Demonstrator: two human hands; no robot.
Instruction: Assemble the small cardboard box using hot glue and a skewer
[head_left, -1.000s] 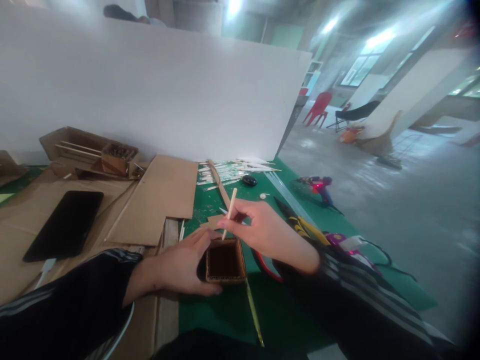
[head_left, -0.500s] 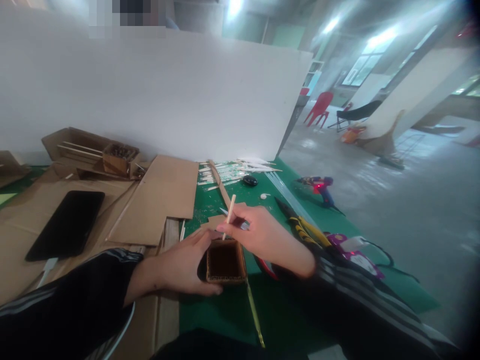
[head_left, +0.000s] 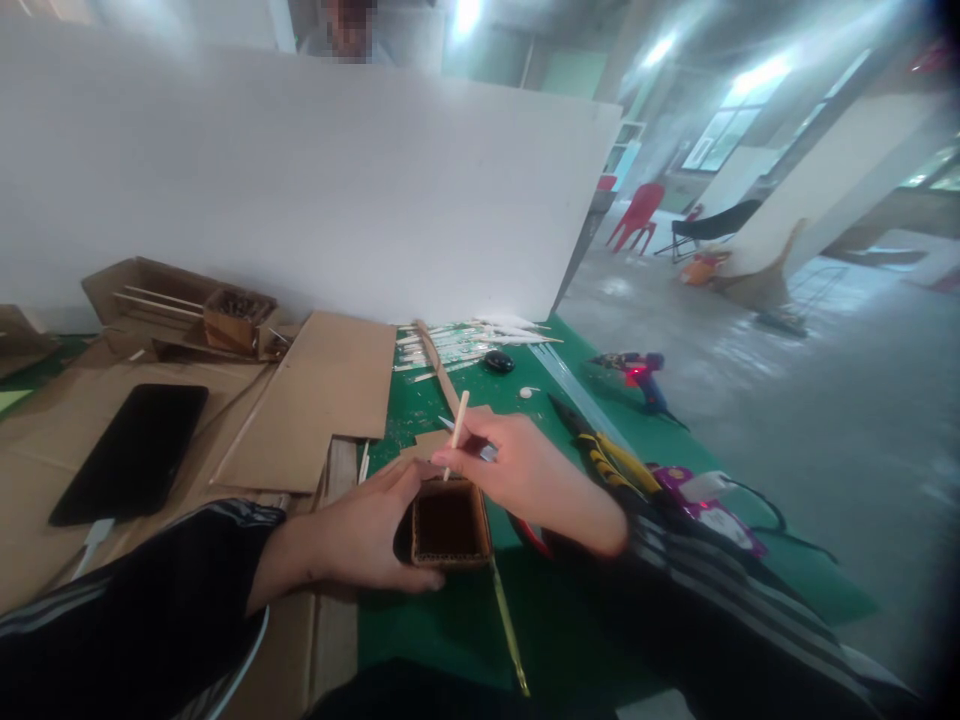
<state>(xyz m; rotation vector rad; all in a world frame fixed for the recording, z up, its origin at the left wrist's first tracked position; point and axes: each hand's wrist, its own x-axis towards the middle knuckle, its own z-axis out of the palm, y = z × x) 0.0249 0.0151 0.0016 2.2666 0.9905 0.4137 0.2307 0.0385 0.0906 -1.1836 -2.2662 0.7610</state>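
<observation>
A small open-topped cardboard box [head_left: 451,562] stands on the green table in front of me. My left hand [head_left: 367,530] is closed around its left side, thumb near the front and fingers at the far side. Between the thumb and fingers of my right hand [head_left: 514,465] is a thin wooden stick [head_left: 457,432], held nearly upright at the box's far rim. Its lower end meets the rim or sits just behind it; I cannot tell which. A thin yellowish rod [head_left: 510,630] lies by the box's near right corner.
Pliers [head_left: 600,450] and a hot glue gun [head_left: 637,376] lie to the right. Left are cardboard sheets [head_left: 322,390], a black phone [head_left: 133,452] and a cardboard tray [head_left: 139,280]. White strips [head_left: 450,350] lie ahead, before a white partition [head_left: 322,190].
Both hands, the box and the stick keep nearly the same place. The view has shifted very slightly. Behind the partition, the blurred person has moved to the right.
</observation>
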